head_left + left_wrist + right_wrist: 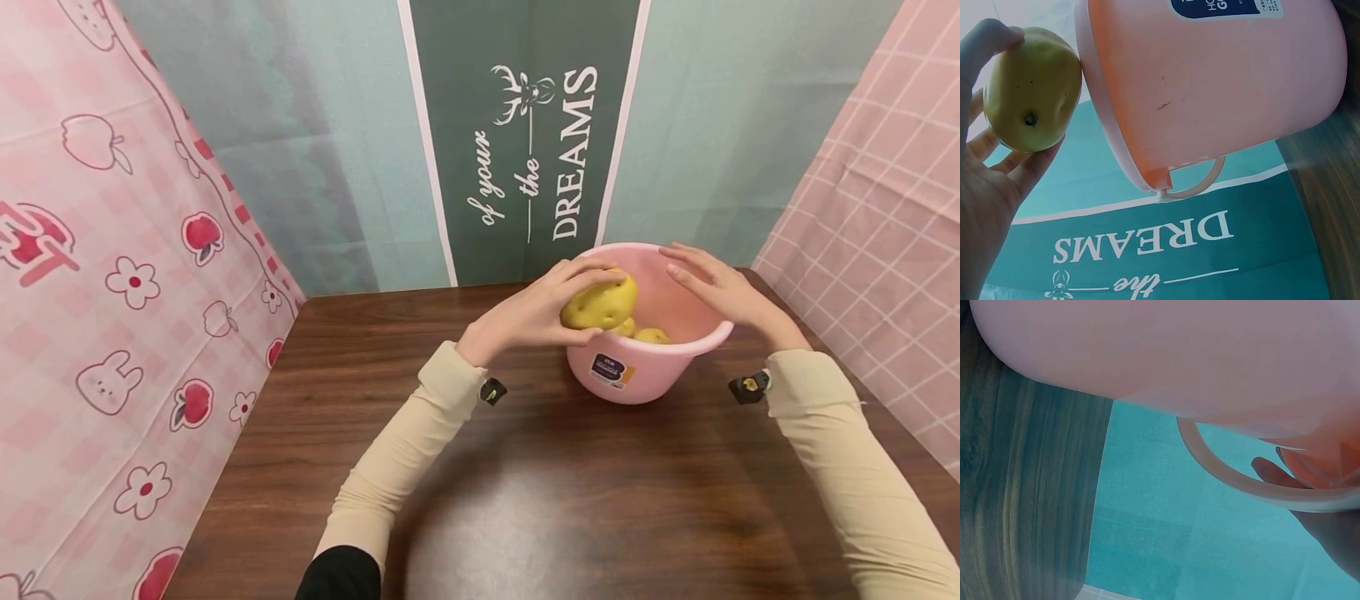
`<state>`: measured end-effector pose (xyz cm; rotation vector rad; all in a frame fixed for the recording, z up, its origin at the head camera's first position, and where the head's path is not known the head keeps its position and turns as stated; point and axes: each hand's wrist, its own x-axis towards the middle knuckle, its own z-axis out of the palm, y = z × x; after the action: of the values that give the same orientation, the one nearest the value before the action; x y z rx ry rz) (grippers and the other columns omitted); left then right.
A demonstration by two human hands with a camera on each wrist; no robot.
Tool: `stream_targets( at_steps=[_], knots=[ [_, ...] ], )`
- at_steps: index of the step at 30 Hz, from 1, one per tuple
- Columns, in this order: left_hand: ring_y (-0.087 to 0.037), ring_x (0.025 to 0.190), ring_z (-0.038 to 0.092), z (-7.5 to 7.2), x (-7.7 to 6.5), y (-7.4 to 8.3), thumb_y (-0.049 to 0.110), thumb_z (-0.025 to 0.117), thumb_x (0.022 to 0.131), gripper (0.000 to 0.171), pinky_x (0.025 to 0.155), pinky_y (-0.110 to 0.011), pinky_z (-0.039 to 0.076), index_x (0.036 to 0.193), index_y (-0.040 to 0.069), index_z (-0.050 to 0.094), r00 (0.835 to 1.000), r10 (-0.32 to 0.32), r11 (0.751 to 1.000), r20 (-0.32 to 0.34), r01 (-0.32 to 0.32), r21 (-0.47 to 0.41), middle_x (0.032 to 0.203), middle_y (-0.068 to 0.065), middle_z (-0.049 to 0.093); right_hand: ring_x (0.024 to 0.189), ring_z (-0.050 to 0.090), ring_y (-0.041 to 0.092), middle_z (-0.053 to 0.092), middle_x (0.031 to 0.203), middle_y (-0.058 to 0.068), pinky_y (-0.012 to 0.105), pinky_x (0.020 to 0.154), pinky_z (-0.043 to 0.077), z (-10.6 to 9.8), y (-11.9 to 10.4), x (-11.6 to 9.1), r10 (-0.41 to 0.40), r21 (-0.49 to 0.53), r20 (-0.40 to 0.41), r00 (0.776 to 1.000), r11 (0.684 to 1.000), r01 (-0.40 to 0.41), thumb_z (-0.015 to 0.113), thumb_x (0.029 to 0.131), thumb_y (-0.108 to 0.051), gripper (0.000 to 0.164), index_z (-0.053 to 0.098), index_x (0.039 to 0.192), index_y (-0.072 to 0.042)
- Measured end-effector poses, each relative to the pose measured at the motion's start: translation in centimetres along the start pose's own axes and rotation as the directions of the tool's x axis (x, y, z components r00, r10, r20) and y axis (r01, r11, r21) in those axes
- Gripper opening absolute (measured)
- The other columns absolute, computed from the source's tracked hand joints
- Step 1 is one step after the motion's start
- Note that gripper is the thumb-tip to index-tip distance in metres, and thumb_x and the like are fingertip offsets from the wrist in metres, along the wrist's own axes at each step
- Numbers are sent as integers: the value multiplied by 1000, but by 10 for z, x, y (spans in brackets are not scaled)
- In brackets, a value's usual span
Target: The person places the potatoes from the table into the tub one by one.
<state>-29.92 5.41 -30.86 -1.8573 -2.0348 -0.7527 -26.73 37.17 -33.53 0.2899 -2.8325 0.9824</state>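
My left hand (536,307) grips a yellow potato (600,302) at the left rim of a pink bucket (633,379). In the left wrist view the thumb lies over the top of this potato (1034,90), fingers under it, right at the rim. Two more potatoes (651,336) show inside the bucket. On the far right side, my right hand (720,287) rests on the rim with its fingers stretched out. The right wrist view shows part of that hand (1329,534) behind the bucket's curved handle (1216,462); the rest is out of frame.
The bucket stands on a brown wooden table (450,467) near its back right corner. A green cloth (517,150) with printed words hangs behind it. Pink patterned cloth (150,333) borders the left, and a pink checked cloth (877,192) the right.
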Motion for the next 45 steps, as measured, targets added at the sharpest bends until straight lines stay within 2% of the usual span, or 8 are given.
stream_targets(
  at_steps=[15,30,45],
  knots=[
    [-11,122,34,2,5,-3,35,68,80,64,101,-18,26,135,15,44,1000,-2,1000,-8,2,16,138,0,38,138,14,42,18,152,16,68,101,12,1,-1,1,5,5,4,1000,1000,-5,42,98,-37,50,35,143,-17],
    [-12,120,35,2,9,0,37,66,80,63,100,-16,27,136,16,44,999,-45,999,15,45,8,140,0,37,137,15,42,19,152,17,67,101,13,0,-4,-1,3,11,-5,1000,1000,-3,43,98,-36,50,36,143,-15],
    [-12,121,35,6,16,-4,38,66,81,63,100,-17,27,135,15,44,999,-41,999,12,41,20,139,-1,38,137,16,42,19,152,16,68,101,14,-1,0,0,15,15,2,1000,1000,-15,43,97,-37,51,35,143,-18]
  ],
)
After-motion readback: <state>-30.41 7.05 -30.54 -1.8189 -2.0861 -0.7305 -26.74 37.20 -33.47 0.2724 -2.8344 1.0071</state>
